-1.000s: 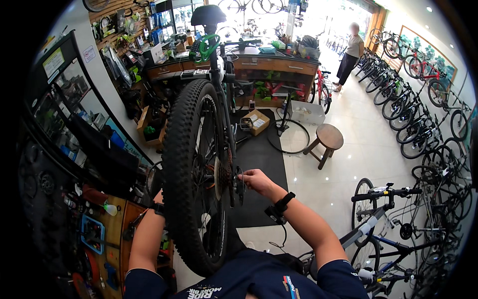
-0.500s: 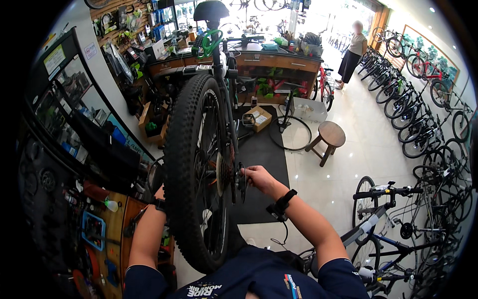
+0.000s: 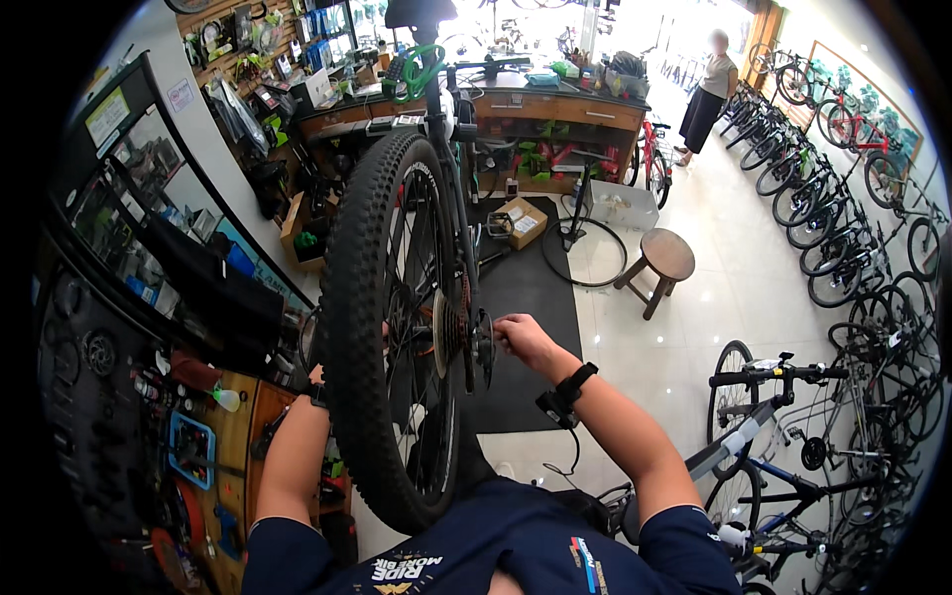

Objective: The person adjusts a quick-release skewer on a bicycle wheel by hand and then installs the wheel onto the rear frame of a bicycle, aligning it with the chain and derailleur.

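Note:
A bicycle's rear wheel with a knobbly black tyre (image 3: 359,297) stands upright right in front of me, the frame held off the floor. On its right side are the sprocket cassette (image 3: 448,335) and the rear derailleur (image 3: 484,349). My right hand (image 3: 526,337) is beside the derailleur, thumb and fingers pinched together at its outer side. Whatever lies between those fingertips is too small to make out. My left hand (image 3: 317,375) reaches behind the tyre on the left; only a sliver by the wrist shows, and its fingers are hidden.
A wooden stool (image 3: 666,256), a cardboard box (image 3: 520,222) and a loose wheel rim (image 3: 613,278) are ahead. Bicycles (image 3: 783,397) stand close on my right. At my left is a wooden bench (image 3: 230,446) with a blue tray (image 3: 191,451). A person (image 3: 709,94) stands far right.
My right hand has shifted slightly up and right, its fingertips a little farther out from the derailleur. The whole view has tilted slightly.

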`<move>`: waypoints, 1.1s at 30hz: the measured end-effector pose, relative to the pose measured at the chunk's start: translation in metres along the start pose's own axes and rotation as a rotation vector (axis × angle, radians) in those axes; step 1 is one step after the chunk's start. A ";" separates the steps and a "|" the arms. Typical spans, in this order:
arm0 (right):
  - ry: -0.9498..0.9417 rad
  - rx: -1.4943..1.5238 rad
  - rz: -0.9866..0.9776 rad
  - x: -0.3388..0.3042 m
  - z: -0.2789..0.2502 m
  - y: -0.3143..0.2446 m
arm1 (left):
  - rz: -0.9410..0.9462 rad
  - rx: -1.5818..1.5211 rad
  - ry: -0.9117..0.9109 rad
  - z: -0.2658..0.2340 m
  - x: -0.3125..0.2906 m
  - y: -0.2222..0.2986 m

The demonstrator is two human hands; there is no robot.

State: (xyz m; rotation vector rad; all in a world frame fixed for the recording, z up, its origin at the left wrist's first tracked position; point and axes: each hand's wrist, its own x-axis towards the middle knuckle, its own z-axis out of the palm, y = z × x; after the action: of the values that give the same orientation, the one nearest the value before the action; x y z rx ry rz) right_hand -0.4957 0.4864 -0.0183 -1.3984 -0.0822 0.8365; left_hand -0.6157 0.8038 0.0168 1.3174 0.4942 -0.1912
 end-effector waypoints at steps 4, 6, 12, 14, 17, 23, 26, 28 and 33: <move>0.055 -0.061 -0.059 0.006 0.000 0.003 | -0.004 -0.239 -0.101 -0.052 0.021 -0.029; 0.080 -0.081 -0.085 0.002 -0.014 0.005 | 0.003 0.169 0.070 0.003 0.002 0.005; -0.005 -0.209 -0.204 -0.008 -0.011 0.000 | -0.015 0.112 -0.034 -0.013 0.007 -0.001; -0.078 -0.269 -0.213 -0.011 -0.013 -0.002 | 0.011 0.117 0.040 -0.002 0.004 0.000; -0.056 -0.283 -0.232 -0.020 -0.008 -0.010 | 0.079 0.114 0.086 -0.031 0.022 -0.023; -0.137 -0.202 -0.240 -0.023 -0.011 -0.007 | 0.073 0.159 0.016 -0.003 0.008 0.003; -0.089 -0.226 -0.282 -0.019 -0.010 -0.004 | 0.076 0.210 0.032 -0.008 0.002 -0.002; -0.054 -0.232 -0.246 -0.023 -0.006 -0.008 | 0.067 0.250 0.039 -0.009 0.002 -0.002; -0.071 -0.107 -0.322 -0.013 -0.010 -0.001 | 0.038 0.341 0.065 -0.004 0.001 0.005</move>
State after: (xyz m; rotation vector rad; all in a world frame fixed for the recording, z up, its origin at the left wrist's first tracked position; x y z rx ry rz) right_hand -0.4993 0.4706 -0.0138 -1.4086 -0.4015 0.6198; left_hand -0.6138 0.8093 0.0199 1.6690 0.5054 -0.2074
